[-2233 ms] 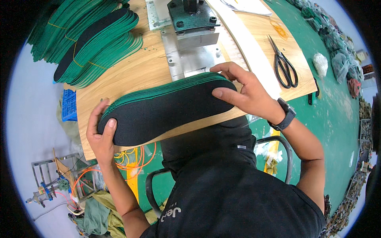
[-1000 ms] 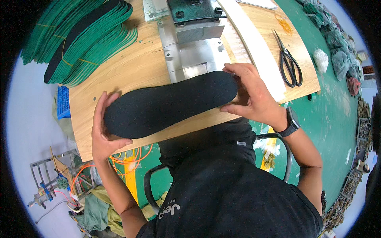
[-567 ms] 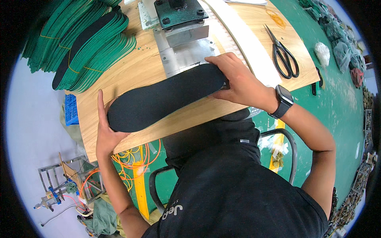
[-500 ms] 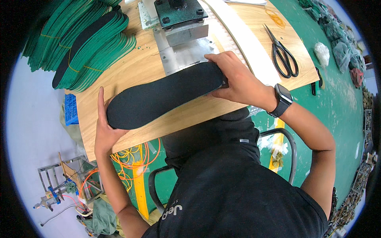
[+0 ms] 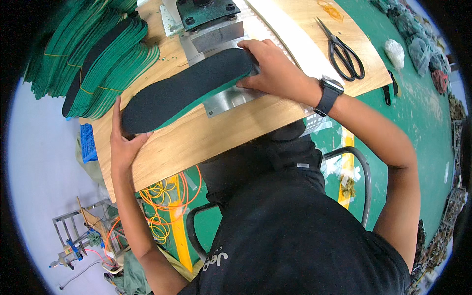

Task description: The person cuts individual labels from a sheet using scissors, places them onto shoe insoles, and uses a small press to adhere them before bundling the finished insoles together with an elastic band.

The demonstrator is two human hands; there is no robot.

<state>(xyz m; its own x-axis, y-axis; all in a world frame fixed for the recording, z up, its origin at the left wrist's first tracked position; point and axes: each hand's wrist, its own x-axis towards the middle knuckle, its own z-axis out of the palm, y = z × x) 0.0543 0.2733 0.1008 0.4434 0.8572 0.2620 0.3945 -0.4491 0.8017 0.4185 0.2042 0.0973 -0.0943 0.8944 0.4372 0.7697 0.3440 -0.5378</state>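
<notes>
Between my two hands is a stack of insoles (image 5: 189, 87), black on top with green edges showing along the near side. My left hand (image 5: 125, 142) cups its left end, thumb on the near side and fingers along the far left. My right hand (image 5: 275, 69) grips the right end, thumb below and fingers over the far edge. The stack is held tilted over the wooden table, in front of a press (image 5: 209, 17) with a metal block. Part of the metal plate (image 5: 228, 102) under it shows below the insoles.
Banded bundles of green insoles (image 5: 105, 64) are piled at the table's far left. Black-handled scissors (image 5: 344, 56) and yellow rubber bands (image 5: 330, 11) lie at the right. A white strip (image 5: 295, 39) runs beside the press. A blue crate (image 5: 88, 142) stands below the left edge.
Both hands have carried the insoles away from me and slightly left, toward the press. The stack has tilted, so its green near edge now shows.
</notes>
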